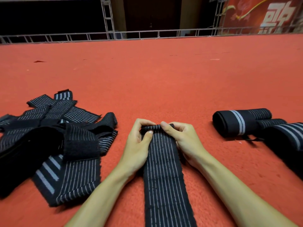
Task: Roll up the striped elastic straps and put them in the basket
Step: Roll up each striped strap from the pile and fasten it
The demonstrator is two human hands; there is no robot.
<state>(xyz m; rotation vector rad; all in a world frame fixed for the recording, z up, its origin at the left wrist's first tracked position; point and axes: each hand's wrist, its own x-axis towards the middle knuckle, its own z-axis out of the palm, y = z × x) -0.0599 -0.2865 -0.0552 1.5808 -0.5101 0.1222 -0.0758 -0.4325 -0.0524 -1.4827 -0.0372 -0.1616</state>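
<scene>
1. Head view (the only view). The strap (164,174) lies flat on the carpet (164,76), straight in front of the person and between the forearms. Its long axis runs near-to-far: the near end leaves the bottom of the frame and the far end is at the fingertips.
2. The far end is turned over into a small roll (155,127), apparently only a turn or so. The roll's axis lies left-right, square to the strap's length.
3. Left hand (139,145): fingers curled over the roll's left end, thumb pressed on the strap just below it. It pinches the roll.
4. Right hand (182,141): fingers curled at the roll's right end, thumb on top. It also pinches the roll.
5. Both hands are equally near the roll, one at each end; neither leads.
6. Judgement: rolling has barely begun. The roll must travel toward the body along the long axis, so both ends should advance evenly or the roll will skew into a cone.
7. A pile (54,140) of unrolled straps lies to the left, apart from the left hand. A rolled strap (237,123) lies to the right, with more straps (285,138) against it at the frame edge.
8. Basket: not in view, so I cannot tell which way it lies.
</scene>
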